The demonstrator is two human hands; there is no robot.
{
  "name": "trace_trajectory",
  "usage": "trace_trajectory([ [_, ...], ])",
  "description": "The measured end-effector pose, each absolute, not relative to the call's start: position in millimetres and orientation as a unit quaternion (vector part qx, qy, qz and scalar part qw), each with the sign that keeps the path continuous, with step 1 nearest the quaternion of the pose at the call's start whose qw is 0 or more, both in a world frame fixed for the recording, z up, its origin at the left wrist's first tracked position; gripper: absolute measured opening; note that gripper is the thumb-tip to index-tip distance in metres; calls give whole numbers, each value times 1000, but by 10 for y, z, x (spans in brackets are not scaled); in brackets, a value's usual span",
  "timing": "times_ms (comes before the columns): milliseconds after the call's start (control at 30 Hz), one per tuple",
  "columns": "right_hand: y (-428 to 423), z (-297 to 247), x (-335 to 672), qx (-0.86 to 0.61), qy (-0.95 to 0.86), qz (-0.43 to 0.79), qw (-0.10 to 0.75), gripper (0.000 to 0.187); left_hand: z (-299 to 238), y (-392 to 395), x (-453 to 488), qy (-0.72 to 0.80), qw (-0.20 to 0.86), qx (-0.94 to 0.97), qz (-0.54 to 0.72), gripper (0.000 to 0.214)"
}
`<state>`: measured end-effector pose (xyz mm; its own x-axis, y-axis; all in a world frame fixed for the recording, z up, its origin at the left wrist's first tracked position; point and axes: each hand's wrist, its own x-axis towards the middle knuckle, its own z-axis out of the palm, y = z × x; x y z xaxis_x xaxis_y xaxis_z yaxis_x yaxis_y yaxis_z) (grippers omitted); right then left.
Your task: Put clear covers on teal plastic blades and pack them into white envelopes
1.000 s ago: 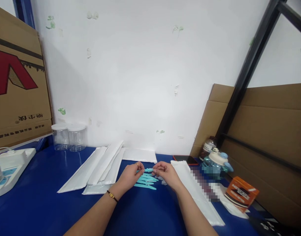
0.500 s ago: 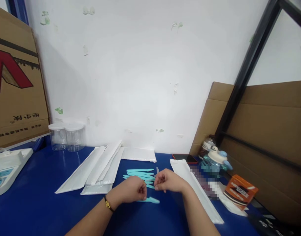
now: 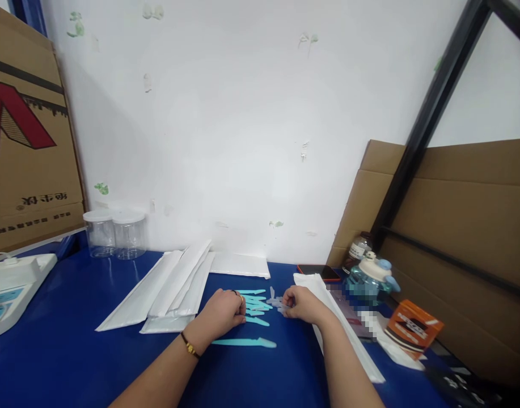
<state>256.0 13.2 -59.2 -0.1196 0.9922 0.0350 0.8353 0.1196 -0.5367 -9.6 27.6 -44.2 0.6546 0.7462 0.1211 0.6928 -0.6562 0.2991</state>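
Note:
Several turquoise eyebrow razors lie in a row on the blue table, blades toward the right. My left hand is over their handle ends, fingers curled closed; what is under the fingertips is hidden. One single razor lies apart, closer to me. To the right of the row is a small heap of clear plastic blade caps. There my right hand is closed in a pinch, its fingertips at a cap on the heap's right side.
White padded envelopes overlap on the left, and another envelope lies under my right forearm. Behind are a phone and two clear jars. A water bottle, an orange box and a power strip flank the table.
My left hand has let go of the near razor and moved up and back to the row. My right hand has shifted right and away from me, uncovering the caps.

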Motion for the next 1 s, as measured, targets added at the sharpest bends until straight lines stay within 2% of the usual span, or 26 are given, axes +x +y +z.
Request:
trace_trajectory([
  [267,144,-568,2542,-617,-734,187,216,7,-419,253,-80,397,107,905,114,7],
  [400,133,-528,2530,-609,-727,205,242,9,-417,246,-90,383,107,908,129,9],
  [600,138,-516,2522,-634,-707,212,233,7,-354,224,-113,399,166,889,155,11],
  [700,125,-472,2498,-620,-706,198,277,14,-343,227,-121,402,228,872,161,12],
  [800,102,-421,2454,-585,-697,222,350,22,-327,228,-126,407,233,867,166,14],
  [900,85,-397,2407,-553,-670,290,403,29,-317,236,-132,412,219,867,175,13],
  [1000,80,-390,2372,-531,-629,382,419,34,-329,254,-138,405,218,867,192,12],
])
